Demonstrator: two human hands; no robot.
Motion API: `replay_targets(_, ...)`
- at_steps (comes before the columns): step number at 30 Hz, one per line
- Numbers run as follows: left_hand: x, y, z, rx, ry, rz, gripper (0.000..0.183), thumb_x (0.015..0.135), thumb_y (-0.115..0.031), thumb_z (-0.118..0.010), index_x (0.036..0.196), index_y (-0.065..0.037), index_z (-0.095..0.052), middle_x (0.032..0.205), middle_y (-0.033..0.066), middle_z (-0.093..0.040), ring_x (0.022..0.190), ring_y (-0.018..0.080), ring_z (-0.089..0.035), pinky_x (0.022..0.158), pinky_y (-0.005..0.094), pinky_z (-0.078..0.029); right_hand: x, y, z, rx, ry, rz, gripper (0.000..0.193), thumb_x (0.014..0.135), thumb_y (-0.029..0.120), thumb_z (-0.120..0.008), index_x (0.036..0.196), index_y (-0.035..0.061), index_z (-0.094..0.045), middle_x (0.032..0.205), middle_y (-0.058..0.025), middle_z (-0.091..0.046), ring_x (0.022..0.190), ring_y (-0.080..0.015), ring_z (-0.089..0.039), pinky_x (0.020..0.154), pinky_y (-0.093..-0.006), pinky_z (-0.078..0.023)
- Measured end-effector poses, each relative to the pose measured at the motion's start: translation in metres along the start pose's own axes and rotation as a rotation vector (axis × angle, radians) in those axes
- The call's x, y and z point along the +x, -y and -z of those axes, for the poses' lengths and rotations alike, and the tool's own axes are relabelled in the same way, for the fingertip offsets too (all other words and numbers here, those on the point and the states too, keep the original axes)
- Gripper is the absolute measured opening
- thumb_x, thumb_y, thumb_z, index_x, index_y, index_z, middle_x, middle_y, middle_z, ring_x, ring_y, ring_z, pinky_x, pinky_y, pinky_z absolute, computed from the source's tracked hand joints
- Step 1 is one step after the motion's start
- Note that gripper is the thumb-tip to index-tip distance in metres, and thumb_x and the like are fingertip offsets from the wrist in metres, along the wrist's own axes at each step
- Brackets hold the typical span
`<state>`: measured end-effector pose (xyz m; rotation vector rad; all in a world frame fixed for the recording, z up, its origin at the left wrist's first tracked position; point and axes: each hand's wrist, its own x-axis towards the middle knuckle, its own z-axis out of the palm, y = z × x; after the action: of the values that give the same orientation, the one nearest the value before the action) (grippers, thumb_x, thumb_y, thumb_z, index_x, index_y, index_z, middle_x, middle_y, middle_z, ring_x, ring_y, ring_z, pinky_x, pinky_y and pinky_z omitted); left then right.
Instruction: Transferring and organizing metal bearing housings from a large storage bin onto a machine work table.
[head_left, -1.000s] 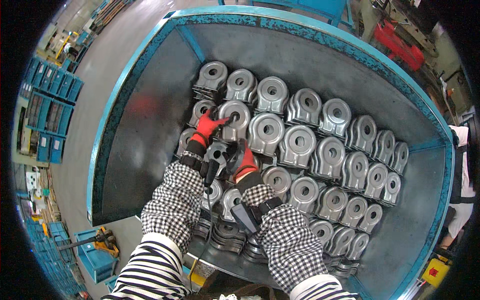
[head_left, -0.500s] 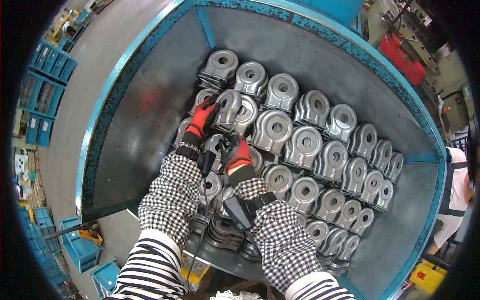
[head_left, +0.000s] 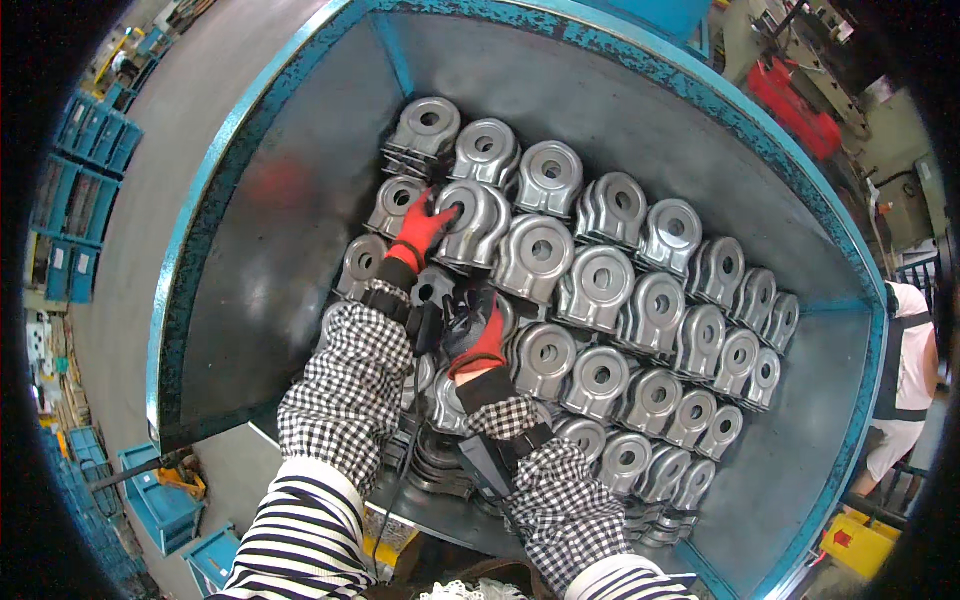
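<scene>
Rows of grey stamped metal brackets, each with a rounded top and a round hole, stand in nested stacks. My left hand (head_left: 424, 226), in a red and black glove, is closed on the left edge of one bracket (head_left: 470, 222); the thumb lies near its hole and the other fingers are partly hidden behind the rim. That bracket leans against others in its stack. Just below, my right hand (head_left: 478, 332), gloved alike, hovers or rests over neighbouring brackets with its dark fingers apart. Nothing shows in it.
The brackets fill a big blue-rimmed metal bin (head_left: 205, 215) with high grey walls. Flat stacked brackets (head_left: 440, 470) lie by its near edge. Blue crates (head_left: 160, 500) stand on the floor at left. A person (head_left: 905, 350) is beyond the right wall, above a yellow box (head_left: 857, 543).
The bracket in my left hand has shifted right and lines up with its stack. My right hand has drawn back from its lower edge, toward me. The view has shifted slightly.
</scene>
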<state>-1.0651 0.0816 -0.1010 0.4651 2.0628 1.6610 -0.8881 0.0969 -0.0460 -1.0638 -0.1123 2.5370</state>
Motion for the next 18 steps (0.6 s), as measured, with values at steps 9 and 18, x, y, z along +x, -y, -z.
replay_targets(9,0.005,-0.01,-0.031,0.319,-0.051,-0.017,0.067,0.065,-0.025,-0.068,0.122,-0.002,-0.041,0.112,0.0186,-0.052,0.104,0.0253,-0.05,0.087,0.0308,-0.039,0.042,0.029,0.02,-0.097,0.284,0.066,0.045,0.089,0.039,-0.035,0.109,0.0029,-0.051,0.101,-0.0099,-0.058,0.092,-0.0227,-0.055,0.083,-0.0329,-0.044)
replay_targets(18,0.012,-0.025,-0.03,0.323,0.061,0.035,0.072,0.062,-0.025,-0.068,0.12,0.005,-0.037,0.117,0.0212,-0.047,0.108,0.028,-0.047,0.09,0.0324,-0.037,-0.002,0.044,0.087,-0.314,0.282,-0.018,0.035,0.085,0.018,-0.05,0.116,0.003,-0.044,0.11,-0.0084,-0.052,0.098,-0.0175,-0.05,0.083,-0.0285,-0.04)
